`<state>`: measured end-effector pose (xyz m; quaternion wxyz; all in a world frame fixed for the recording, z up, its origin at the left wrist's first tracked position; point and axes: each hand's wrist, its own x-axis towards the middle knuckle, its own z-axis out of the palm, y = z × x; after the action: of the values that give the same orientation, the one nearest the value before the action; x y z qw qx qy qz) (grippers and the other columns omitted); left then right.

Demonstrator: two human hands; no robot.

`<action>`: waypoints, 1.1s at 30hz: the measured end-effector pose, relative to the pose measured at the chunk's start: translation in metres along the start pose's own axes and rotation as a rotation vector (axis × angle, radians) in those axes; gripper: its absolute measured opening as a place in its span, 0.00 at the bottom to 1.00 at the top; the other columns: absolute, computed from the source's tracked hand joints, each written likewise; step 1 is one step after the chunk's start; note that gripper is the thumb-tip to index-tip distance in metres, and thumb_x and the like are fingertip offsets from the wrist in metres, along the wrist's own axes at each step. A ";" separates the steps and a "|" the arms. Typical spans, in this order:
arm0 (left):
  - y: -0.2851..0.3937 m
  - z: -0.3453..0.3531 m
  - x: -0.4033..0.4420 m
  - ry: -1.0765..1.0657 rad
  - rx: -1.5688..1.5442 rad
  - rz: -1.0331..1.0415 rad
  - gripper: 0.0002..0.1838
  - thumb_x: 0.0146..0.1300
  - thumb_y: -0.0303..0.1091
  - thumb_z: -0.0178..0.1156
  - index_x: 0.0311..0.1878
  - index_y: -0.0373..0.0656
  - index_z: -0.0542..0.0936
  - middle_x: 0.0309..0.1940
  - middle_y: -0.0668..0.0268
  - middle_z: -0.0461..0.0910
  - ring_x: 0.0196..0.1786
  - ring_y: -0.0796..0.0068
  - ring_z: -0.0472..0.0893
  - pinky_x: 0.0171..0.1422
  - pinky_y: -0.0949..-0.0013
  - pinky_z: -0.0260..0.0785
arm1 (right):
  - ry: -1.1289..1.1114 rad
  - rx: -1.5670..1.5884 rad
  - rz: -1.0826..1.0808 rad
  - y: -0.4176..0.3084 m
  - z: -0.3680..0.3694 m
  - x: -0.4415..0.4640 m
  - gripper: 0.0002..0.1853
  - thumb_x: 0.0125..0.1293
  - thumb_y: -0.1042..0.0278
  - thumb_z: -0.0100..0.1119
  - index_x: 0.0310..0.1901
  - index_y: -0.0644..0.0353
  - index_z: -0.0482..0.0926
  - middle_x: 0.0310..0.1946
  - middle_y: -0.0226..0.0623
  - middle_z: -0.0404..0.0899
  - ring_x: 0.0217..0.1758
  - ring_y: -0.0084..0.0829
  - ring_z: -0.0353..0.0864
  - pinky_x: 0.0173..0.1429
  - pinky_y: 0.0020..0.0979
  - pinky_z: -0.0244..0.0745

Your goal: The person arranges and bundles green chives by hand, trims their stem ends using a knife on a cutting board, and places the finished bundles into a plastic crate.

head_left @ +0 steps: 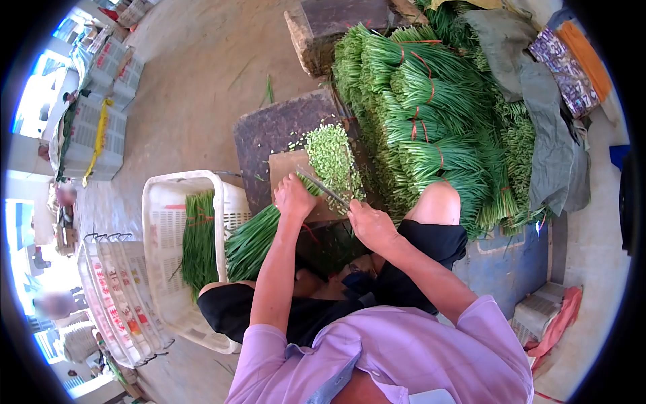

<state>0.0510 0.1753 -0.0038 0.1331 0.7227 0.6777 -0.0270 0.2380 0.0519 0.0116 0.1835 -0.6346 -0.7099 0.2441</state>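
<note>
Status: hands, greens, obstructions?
Left hand grips long green stalks. Right hand holds thin metal knife, blade at stalk ends. Chopped pale-green pieces crowd brown board.

Produce packing shed, crates (94,138) and bundled greens (431,114)

The knife (329,190) has a thin metal blade, grey and fairly dull. Beneath it the board (284,168), near the near edge of the worktop (262,135), looks like wood or plain sheet, brown, flat and matt. The worktop itself is dark, blotched and rough towards its far left corner; its material cannot be told. The stems (252,239) look smooth with a faint sheen, while the cut bits (330,151) are grainy. The basket (182,180) is white plastic, slotted, its rim smooth and slightly glossy. The shirt (404,343) and shorts (431,246) are soft, matt cloth; the sheet (548,128) is creased and dull.
</note>
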 end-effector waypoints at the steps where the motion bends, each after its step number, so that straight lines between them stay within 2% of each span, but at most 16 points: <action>1: 0.000 0.001 0.000 -0.015 -0.005 -0.003 0.40 0.42 0.52 0.81 0.51 0.35 0.76 0.53 0.50 0.81 0.60 0.51 0.79 0.66 0.54 0.69 | -0.028 0.029 0.025 -0.002 0.003 0.002 0.09 0.76 0.63 0.47 0.47 0.61 0.68 0.32 0.53 0.81 0.33 0.55 0.84 0.39 0.54 0.80; 5: 0.000 0.013 0.005 0.027 0.028 -0.006 0.38 0.42 0.49 0.81 0.51 0.35 0.76 0.52 0.51 0.81 0.60 0.51 0.79 0.66 0.53 0.69 | -0.063 0.107 0.023 -0.013 0.023 0.048 0.10 0.75 0.64 0.46 0.46 0.63 0.68 0.30 0.56 0.82 0.35 0.58 0.84 0.41 0.56 0.79; 7: -0.002 0.001 0.005 -0.044 -0.002 -0.007 0.36 0.43 0.48 0.80 0.51 0.36 0.76 0.52 0.51 0.81 0.60 0.51 0.79 0.66 0.53 0.70 | -0.081 0.101 0.021 -0.016 0.019 0.049 0.09 0.74 0.66 0.45 0.46 0.63 0.67 0.30 0.56 0.82 0.35 0.59 0.84 0.41 0.56 0.79; 13: -0.004 0.012 0.009 -0.012 0.009 0.021 0.32 0.45 0.44 0.78 0.49 0.36 0.77 0.49 0.50 0.82 0.58 0.50 0.80 0.63 0.52 0.71 | -0.233 0.047 0.104 -0.013 0.008 0.029 0.08 0.72 0.70 0.44 0.45 0.67 0.69 0.32 0.60 0.83 0.37 0.59 0.86 0.43 0.55 0.80; 17: -0.008 0.017 0.012 0.042 -0.011 0.026 0.31 0.44 0.43 0.78 0.47 0.36 0.77 0.49 0.50 0.82 0.56 0.49 0.81 0.62 0.52 0.72 | -0.096 0.083 -0.009 -0.009 0.043 0.084 0.09 0.71 0.70 0.45 0.43 0.69 0.69 0.31 0.61 0.82 0.35 0.61 0.84 0.43 0.58 0.78; 21: -0.002 -0.005 0.000 0.000 -0.043 0.041 0.31 0.44 0.43 0.79 0.47 0.37 0.77 0.49 0.50 0.82 0.56 0.50 0.81 0.62 0.51 0.71 | -0.169 0.144 0.045 -0.001 0.040 0.057 0.09 0.71 0.69 0.48 0.43 0.68 0.68 0.29 0.63 0.80 0.35 0.64 0.82 0.40 0.59 0.75; 23: -0.003 0.001 0.000 0.008 -0.041 0.047 0.31 0.43 0.43 0.79 0.47 0.37 0.77 0.49 0.50 0.82 0.55 0.49 0.81 0.62 0.51 0.71 | -0.207 0.097 0.108 -0.005 0.037 0.042 0.08 0.69 0.72 0.46 0.44 0.68 0.69 0.32 0.62 0.82 0.38 0.62 0.85 0.43 0.57 0.79; 24: -0.004 0.005 0.001 0.032 -0.029 0.049 0.32 0.42 0.44 0.80 0.47 0.37 0.77 0.49 0.50 0.82 0.55 0.48 0.81 0.62 0.51 0.71 | -0.196 0.080 0.074 -0.004 0.043 0.045 0.10 0.70 0.71 0.47 0.47 0.68 0.69 0.34 0.62 0.83 0.40 0.61 0.85 0.45 0.56 0.79; 27: -0.014 0.038 0.007 0.094 -0.020 0.061 0.34 0.39 0.45 0.80 0.48 0.37 0.76 0.49 0.50 0.82 0.56 0.48 0.81 0.63 0.51 0.71 | -0.165 0.069 0.083 -0.013 0.063 0.090 0.12 0.70 0.69 0.46 0.50 0.67 0.69 0.36 0.61 0.83 0.41 0.60 0.86 0.46 0.56 0.80; 29: -0.019 0.024 0.007 0.148 -0.008 0.069 0.36 0.38 0.46 0.81 0.49 0.37 0.76 0.49 0.50 0.82 0.57 0.47 0.80 0.64 0.51 0.70 | -0.173 0.086 0.092 -0.019 0.048 0.106 0.13 0.72 0.67 0.44 0.52 0.66 0.69 0.37 0.58 0.84 0.43 0.58 0.85 0.47 0.55 0.79; 31: -0.012 -0.001 -0.010 0.041 -0.090 0.063 0.40 0.35 0.47 0.81 0.51 0.38 0.75 0.50 0.50 0.82 0.58 0.47 0.79 0.66 0.51 0.69 | -0.212 0.084 0.065 -0.008 0.033 0.107 0.13 0.74 0.67 0.42 0.52 0.65 0.69 0.38 0.56 0.84 0.45 0.56 0.85 0.49 0.55 0.78; 33: -0.012 -0.009 -0.018 0.074 -0.065 0.071 0.42 0.35 0.48 0.81 0.54 0.38 0.75 0.52 0.51 0.81 0.61 0.49 0.78 0.67 0.51 0.68 | -0.195 0.065 0.081 0.000 0.017 0.105 0.13 0.75 0.65 0.44 0.53 0.65 0.69 0.39 0.55 0.84 0.46 0.56 0.84 0.50 0.55 0.77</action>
<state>0.0362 0.1602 0.0066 0.1320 0.7421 0.6566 0.0265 0.2151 0.1544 -0.0078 0.1239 -0.6298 -0.6899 0.3347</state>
